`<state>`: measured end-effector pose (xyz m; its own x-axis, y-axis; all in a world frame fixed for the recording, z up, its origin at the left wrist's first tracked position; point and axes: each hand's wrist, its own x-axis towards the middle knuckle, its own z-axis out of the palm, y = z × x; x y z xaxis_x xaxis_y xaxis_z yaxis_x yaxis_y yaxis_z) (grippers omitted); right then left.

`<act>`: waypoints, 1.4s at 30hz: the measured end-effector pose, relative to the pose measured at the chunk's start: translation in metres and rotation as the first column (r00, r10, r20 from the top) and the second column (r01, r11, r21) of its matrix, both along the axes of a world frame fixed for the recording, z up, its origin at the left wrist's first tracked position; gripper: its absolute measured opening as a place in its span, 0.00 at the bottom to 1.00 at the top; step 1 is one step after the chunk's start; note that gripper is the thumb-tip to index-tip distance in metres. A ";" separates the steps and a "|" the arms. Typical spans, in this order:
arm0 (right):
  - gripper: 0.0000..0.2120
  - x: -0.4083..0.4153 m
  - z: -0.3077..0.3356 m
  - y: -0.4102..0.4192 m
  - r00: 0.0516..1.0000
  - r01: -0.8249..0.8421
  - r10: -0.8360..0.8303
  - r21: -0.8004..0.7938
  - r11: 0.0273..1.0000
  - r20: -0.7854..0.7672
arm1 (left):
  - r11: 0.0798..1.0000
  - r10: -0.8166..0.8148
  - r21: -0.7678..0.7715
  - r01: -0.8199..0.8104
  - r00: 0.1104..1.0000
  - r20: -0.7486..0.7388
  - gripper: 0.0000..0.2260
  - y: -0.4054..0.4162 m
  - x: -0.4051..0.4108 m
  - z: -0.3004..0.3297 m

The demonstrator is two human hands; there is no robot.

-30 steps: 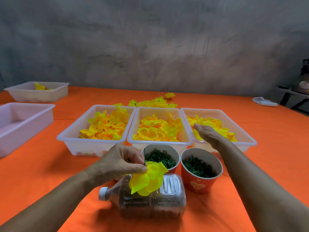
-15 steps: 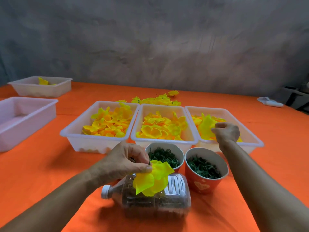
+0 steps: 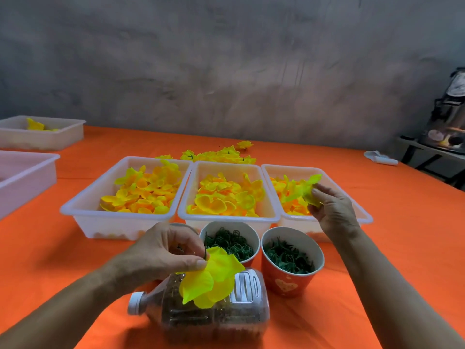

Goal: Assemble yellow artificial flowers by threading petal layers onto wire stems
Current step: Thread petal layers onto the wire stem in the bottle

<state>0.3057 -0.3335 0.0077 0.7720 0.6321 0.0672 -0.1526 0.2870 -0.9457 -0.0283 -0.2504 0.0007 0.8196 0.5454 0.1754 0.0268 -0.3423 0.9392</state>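
My left hand [image 3: 161,253] pinches a thin dark wire stem with a yellow petal layer [image 3: 214,275] threaded on it, above a clear plastic bottle [image 3: 216,313] lying on its side. My right hand [image 3: 332,210] holds a yellow-green petal layer [image 3: 310,188] over the right white tray [image 3: 362,217]. Two more white trays, the left tray [image 3: 83,210] and the middle tray [image 3: 226,217], hold orange-yellow petals. Two orange cups, the left cup [image 3: 249,233] and the right cup [image 3: 289,283], hold dark green parts.
Finished yellow flowers [image 3: 221,154] lie behind the trays on the orange table [image 3: 50,260]. Two further white trays stand at the far left, one at the edge [image 3: 30,177] and one farther back [image 3: 63,134]. A white object [image 3: 380,157] lies at the far right.
My right hand lifted a yellow-green petal layer out of the right tray and now holds it at the tray's near side. My left hand kept the stem and petals in place.
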 end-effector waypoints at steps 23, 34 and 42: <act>0.07 -0.155 0.044 0.008 0.724 -0.649 0.653 -0.102 0.754 0.220 | 0.880 0.381 -0.374 -0.292 0.905 0.188 0.09 -0.004 0.024 0.056; 0.18 -0.169 0.064 -0.002 0.697 -0.621 0.679 -0.279 0.732 0.231 | 0.865 0.359 -0.429 -0.262 0.919 0.163 0.16 -0.015 0.016 0.065; 0.02 -0.168 0.071 -0.005 0.683 -0.609 0.713 -0.415 0.676 0.160 | 0.830 0.387 -0.455 -0.323 0.920 0.054 0.06 -0.018 0.013 0.065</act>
